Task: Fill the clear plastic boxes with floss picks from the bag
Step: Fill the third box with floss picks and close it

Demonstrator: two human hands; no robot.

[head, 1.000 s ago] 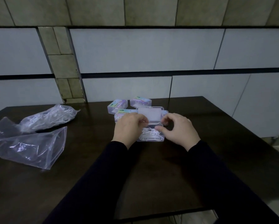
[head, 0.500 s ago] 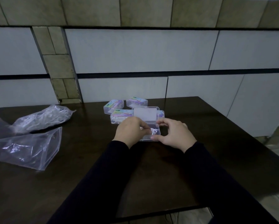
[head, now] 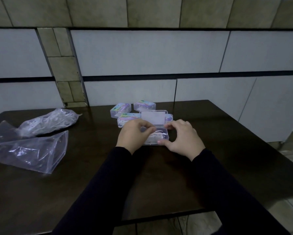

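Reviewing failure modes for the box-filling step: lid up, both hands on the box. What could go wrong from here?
1. White floss picks lie heaped in the open box; a pick across the rim could jam the raised lid on closing.
2. The left hand and right hand work close together at the box; a slip might scatter picks onto the dark table.
3. Closed boxes sit right behind the lid; pushing it back could knock them.

Bare desk point(head: 108, 192) runs along the near edge. Two bags point(head: 32, 150) crowd the left edge; closed boxes point(head: 123, 110), apparently three, block the far-edge middle.
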